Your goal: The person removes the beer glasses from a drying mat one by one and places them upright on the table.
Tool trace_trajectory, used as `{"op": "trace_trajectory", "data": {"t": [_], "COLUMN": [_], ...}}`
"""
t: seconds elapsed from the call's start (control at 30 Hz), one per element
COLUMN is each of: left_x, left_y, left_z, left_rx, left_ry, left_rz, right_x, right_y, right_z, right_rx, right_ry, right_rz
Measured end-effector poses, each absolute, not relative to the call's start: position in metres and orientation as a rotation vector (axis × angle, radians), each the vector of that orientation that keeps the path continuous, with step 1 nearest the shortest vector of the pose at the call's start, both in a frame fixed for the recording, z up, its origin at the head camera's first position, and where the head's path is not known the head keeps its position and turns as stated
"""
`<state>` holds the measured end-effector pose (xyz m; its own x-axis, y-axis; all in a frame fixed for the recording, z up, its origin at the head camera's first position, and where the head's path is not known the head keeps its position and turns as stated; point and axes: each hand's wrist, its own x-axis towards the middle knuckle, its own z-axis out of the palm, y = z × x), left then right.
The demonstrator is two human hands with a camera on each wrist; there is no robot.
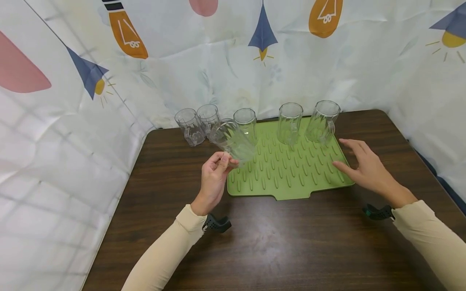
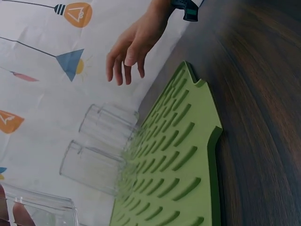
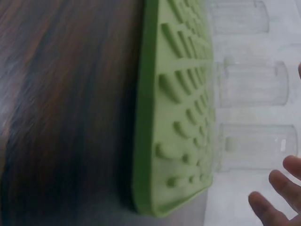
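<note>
Left hand pinches a tilted glass mug above the left part of the green mat; right hand spread, holding nothing, beside its right edge. Looks mid-carry; next move likely calls for levelling, then lowering. Behind: three mugs stand on the mat, two others on the table.

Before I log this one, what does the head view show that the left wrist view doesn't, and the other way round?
Only head: two mugs on the table left of the green mat, and both beige sleeves. Only left wrist: a low, side-on look at the mat's front wall. Both: the table and mat, the right hand, the left hand gripping a tilted mug, and two standing mugs at the mat's right.
</note>
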<state>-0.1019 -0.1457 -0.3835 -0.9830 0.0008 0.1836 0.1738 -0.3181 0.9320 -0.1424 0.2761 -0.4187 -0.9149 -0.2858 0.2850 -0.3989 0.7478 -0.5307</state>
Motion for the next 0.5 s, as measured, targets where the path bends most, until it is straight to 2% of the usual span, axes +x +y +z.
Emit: {"op": "trace_trajectory", "data": {"t": [0.5], "left_x": [-0.098], "left_y": [-0.175], "left_z": [-0.376], "left_rx": [-0.165], "left_ry": [-1.858], "left_rz": [-2.351], "right_x": [-0.151], "right_y": [0.289], "right_z": [-0.44], "right_rx": [0.677], "right_ry": [-3.014], "right_rz": [0.645]}}
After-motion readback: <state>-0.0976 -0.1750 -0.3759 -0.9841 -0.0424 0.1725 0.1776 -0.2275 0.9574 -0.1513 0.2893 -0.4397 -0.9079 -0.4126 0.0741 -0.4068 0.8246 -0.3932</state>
